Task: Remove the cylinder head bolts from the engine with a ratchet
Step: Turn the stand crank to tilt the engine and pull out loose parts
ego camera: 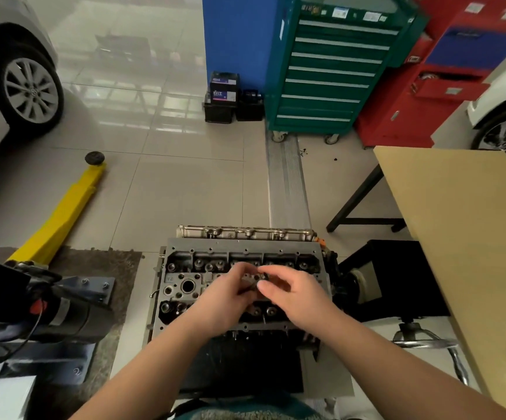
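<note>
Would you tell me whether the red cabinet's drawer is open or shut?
Open: one drawer of the red cabinet juts out past the fronts around it, a dark gap above.

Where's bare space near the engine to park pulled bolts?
Free: the tan tabletop on the right, and floor tiles between the yellow lift arm and cylinder head. Crowded: head's middle, under left hand and right hand.

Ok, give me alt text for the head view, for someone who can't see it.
Both hands, left hand and right hand, meet over the middle of an exposed cylinder head on a workshop floor; no ratchet is visible. A green tool cabinet stands beyond.
</note>
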A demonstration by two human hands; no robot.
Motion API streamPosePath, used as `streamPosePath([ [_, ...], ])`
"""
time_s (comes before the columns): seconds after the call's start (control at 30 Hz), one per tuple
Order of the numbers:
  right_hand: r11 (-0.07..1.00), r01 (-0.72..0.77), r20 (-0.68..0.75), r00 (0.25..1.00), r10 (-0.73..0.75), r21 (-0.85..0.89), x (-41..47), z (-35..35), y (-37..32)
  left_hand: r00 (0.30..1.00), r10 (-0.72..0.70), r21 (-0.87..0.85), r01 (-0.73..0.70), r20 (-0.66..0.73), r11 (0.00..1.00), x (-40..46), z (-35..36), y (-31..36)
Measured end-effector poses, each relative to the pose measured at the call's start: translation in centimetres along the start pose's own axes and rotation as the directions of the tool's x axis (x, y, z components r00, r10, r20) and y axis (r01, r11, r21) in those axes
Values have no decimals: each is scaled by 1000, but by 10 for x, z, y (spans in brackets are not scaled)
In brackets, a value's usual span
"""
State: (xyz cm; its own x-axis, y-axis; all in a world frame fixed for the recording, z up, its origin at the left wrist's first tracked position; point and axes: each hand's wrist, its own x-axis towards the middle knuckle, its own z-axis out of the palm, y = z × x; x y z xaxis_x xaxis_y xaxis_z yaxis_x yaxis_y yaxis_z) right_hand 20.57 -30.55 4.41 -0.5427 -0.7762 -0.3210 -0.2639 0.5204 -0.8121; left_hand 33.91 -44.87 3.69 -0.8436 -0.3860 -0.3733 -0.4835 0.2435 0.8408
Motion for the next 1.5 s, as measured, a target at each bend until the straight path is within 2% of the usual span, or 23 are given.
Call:
streamPosePath([
  [0.03,999,20,-4,1000,-20,-29,-1,-5,-2,999,34,56,-35,15,998,3,4,5],
  [0.13,998,51,-103,994,-48,30,-8,-22,0,993,113,41,-115,44,993,9,12,14],
  [0.2,996,54,-192,981,-41,64,-15,-34,7,982,190,232,-187,10,955,15,13,6],
  [0.23,994,38,-231,973,-14,99,-19,-41,13,980,200,370,-178,-22,912,18,11,-2],
  [0.3,987,-6,-274,960,50,158,-28,-50,26,990,107,543,-40,-94,839,23,6,-19],
  [0.37,991,-39,-272,960,73,130,-39,-53,38,992,19,588,60,-127,807,26,5,-36],
  [0.43,996,-61,-241,967,76,69,-47,-50,48,992,19,626,64,-124,777,27,8,-50],
  [0.63,987,-52,-202,979,21,-149,-54,-37,58,995,39,653,31,-92,757,29,9,-67],
  [0.9,933,69,-140,982,-126,-353,-46,-14,46,997,29,683,32,-77,730,30,11,-70],
  [1.07,828,181,-36,971,-235,-531,-43,-9,35,998,24,690,27,-64,724,30,10,-73],
  [1.3,829,118,-49,984,-173,-546,-55,-11,44,998,14,712,33,-60,702,30,11,-74],
  [1.43,753,105,-113,966,-232,-650,-38,-1,38,998,2,708,45,-66,705,29,12,-71],
  [1.5,762,62,-108,979,-171,-644,-32,5,45,998,-23,706,53,-52,706,29,11,-67],
])
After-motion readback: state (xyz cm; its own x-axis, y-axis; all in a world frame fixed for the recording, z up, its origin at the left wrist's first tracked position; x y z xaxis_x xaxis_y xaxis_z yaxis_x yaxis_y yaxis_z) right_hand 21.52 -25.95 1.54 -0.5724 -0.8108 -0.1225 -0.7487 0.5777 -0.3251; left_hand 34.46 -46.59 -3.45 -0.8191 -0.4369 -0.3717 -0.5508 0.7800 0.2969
